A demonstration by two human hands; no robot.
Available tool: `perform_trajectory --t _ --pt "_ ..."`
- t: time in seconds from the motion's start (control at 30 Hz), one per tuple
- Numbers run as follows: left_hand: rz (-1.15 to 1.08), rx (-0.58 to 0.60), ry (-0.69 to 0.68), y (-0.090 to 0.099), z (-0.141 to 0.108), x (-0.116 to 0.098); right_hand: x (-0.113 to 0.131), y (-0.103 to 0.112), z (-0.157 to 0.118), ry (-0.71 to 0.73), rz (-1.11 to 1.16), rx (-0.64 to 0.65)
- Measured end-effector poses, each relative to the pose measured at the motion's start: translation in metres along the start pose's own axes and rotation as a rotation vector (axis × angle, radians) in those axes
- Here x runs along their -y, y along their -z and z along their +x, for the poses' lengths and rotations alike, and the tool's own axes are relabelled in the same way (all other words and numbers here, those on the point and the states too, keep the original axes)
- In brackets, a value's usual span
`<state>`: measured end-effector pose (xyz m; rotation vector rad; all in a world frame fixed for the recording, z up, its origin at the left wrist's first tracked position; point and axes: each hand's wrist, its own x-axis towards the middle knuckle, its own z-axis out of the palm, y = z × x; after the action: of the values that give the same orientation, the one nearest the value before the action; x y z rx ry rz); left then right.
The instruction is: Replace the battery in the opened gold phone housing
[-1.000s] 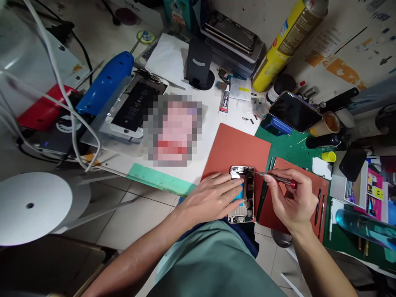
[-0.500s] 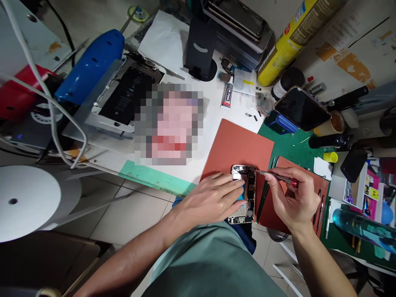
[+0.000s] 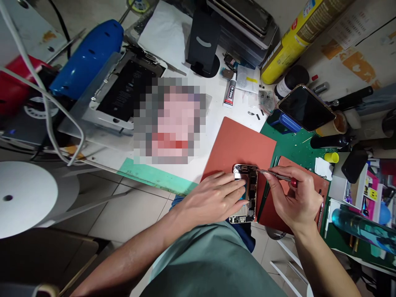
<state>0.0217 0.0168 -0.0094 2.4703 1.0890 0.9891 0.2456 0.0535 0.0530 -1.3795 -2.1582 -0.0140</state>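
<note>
An opened smartphone (image 3: pixel 252 194) with its inner parts bare lies at the near edge of a reddish-brown mat (image 3: pixel 238 142). My left hand (image 3: pixel 218 198) comes from the left and holds the phone, its fingers lying across the left side and hiding part of the inside. In my right hand (image 3: pixel 295 198) is a thin screwdriver (image 3: pixel 280 176) with a red end, pinched between thumb and fingers. Its tip meets the phone's upper right corner; whether it sits in a screw is too small to tell.
Left of the mat lie a blurred-out patch and a white phone part with a black battery (image 3: pixel 123 93). Beyond stand a black phone stand (image 3: pixel 202 41) and a glue tube (image 3: pixel 229 93). Rightward are a propped phone (image 3: pixel 306 107), a second mat (image 3: pixel 276 210) and a blue-green bottle (image 3: pixel 361 229).
The view has shifted slightly. Both hands keep nearly the same places, with the screwdriver tip still at the phone's upper right corner.
</note>
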Motion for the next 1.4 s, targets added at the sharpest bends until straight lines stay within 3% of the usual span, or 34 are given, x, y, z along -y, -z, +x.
perform_trajectory --t 0.33,0.57,0.73,1.1,1.4 --pt "-0.011 0.068 0.011 0.001 0.001 0.0 -0.004 0.001 0.014 0.297 -0.178 0.085" --pt "0.009 0.053 -0.014 0.003 0.002 0.0 -0.002 -0.001 0.021 0.265 -0.204 0.075" --pt "0.002 0.064 -0.008 0.001 0.001 0.001 0.0 -0.001 0.028 0.358 -0.22 0.049" --pt "-0.014 0.047 -0.005 0.003 0.001 0.001 0.0 -0.001 0.032 0.379 -0.139 0.076" --pt "-0.062 0.056 0.0 0.002 0.0 0.001 0.001 0.014 0.034 0.306 0.053 0.349"
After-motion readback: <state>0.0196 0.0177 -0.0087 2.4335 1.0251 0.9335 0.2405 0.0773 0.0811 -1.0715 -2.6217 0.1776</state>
